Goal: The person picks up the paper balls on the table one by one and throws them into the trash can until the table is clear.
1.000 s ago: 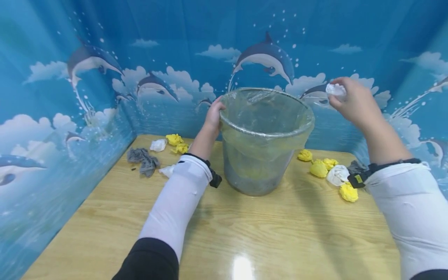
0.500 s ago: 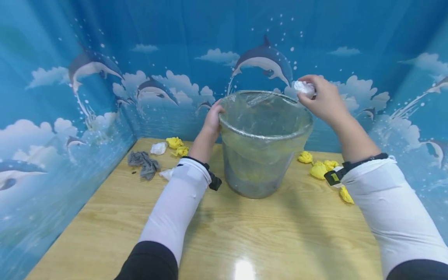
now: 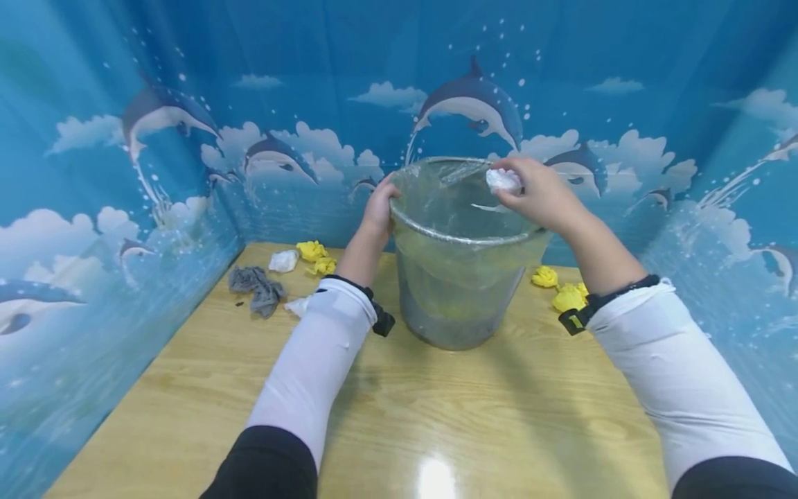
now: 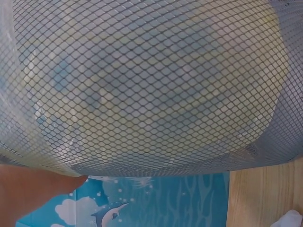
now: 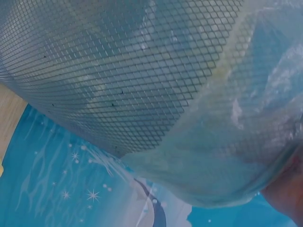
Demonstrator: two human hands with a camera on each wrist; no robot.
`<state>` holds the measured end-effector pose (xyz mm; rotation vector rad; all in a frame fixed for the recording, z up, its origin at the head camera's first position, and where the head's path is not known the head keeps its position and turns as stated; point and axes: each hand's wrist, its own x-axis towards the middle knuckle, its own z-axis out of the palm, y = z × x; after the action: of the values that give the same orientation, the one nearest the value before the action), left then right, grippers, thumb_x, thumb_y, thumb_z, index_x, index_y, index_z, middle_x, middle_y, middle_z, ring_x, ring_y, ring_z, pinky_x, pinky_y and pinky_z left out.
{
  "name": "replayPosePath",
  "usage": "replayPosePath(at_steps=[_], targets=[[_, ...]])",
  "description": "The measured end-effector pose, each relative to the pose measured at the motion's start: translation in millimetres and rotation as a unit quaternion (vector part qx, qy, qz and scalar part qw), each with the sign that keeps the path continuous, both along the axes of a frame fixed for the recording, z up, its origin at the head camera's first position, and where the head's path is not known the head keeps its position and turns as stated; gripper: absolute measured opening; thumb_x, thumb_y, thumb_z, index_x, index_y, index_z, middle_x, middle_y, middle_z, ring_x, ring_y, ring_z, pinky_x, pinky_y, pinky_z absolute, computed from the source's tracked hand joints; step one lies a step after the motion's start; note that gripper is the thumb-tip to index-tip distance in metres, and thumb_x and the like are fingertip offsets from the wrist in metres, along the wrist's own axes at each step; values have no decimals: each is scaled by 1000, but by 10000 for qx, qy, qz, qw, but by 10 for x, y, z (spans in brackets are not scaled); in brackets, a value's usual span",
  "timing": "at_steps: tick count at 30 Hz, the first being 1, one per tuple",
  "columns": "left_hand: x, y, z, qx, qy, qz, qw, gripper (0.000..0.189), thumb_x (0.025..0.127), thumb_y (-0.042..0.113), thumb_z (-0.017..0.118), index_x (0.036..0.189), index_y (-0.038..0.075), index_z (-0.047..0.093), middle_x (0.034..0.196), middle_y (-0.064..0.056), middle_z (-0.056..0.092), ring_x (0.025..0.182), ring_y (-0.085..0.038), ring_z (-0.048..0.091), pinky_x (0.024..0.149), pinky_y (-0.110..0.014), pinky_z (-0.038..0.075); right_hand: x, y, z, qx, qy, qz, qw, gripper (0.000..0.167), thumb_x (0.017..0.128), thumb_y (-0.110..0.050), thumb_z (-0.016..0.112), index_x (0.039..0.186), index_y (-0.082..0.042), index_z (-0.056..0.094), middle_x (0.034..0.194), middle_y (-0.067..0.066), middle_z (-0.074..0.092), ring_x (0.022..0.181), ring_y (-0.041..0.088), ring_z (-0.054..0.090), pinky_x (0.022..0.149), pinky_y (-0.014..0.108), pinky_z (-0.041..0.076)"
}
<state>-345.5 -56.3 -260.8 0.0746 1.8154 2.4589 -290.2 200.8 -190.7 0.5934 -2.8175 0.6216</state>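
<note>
Fingers (image 3: 512, 164) of the right hand (image 3: 539, 194) pinch a white wad (image 3: 501, 181) over the bin (image 3: 458, 277).

Grey diamond-mesh bin (image 3: 451, 335), yellowish liner (image 3: 464, 267), white wad (image 3: 502, 181), yellow wads (image 3: 568, 299), blue dolphin-print backdrop (image 3: 349, 48)

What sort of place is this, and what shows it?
Probably a staged indoor booth: a dolphin-print backdrop on three sides, a wood-grain table and a lined mesh bin on it.
</note>
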Motion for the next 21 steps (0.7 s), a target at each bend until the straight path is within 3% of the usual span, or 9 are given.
replayPosePath(at_steps=[2, 6, 11, 15, 18, 21], targets=[[2, -5, -1, 14, -15, -6, 10000, 62, 94, 7, 36, 154, 23, 28, 160, 1, 26, 126, -21, 49, 74, -24, 43, -1, -21, -14, 88, -43, 66, 9999, 50, 98, -24, 54, 144, -6, 43, 140, 25, 45, 119, 41, 49, 95, 58, 43], [11, -4, 2, 21, 21, -12, 10000, 63, 94, 7, 36, 154, 23, 27, 159, 1, 26, 101, -19, 55, 63, -20, 42, -12, -49, -26, 295, -107, 204, 9993, 49, 97, -21, 56, 142, -5, 44, 135, 25, 49, 117, 41, 50, 95, 57, 44], [12, 4, 3, 0, 50, 2, 10000, 63, 93, 6, 36, 154, 23, 28, 159, 0, 27, 84, -14, 52, 60, -19, 41, -12, -49, -28, 572, -344, 302, 9973, 49, 97, -20, 57, 142, -6, 45, 135, 23, 50, 114, 39, 52, 91, 55, 46], [10, 5, 9, -38, 86, 6, 10000, 63, 93, 6, 36, 154, 23, 28, 159, 0, 27, 71, -10, 50, 59, -19, 41, -3, -32, -16, 727, -527, 389, 9952, 50, 98, -21, 56, 144, -9, 43, 145, 20, 43, 124, 40, 48, 99, 57, 42], [12, 7, 8, -58, 96, 31, 9999, 63, 93, 6, 36, 154, 23, 28, 159, 0, 27, 78, -9, 52, 60, -20, 41, 8, -18, 3, 831, -608, 387, 9939, 52, 99, -23, 55, 147, -10, 39, 153, 19, 34, 134, 42, 38, 108, 60, 33], [15, 7, 4, -52, 67, 74, 9999, 63, 93, 6, 36, 153, 23, 29, 159, 0, 27, 103, -15, 55, 63, -21, 40, 22, -9, 30, 915, -646, 305, 9932, 55, 100, -27, 53, 149, -10, 35, 155, 21, 29, 140, 43, 29, 112, 60, 26]])
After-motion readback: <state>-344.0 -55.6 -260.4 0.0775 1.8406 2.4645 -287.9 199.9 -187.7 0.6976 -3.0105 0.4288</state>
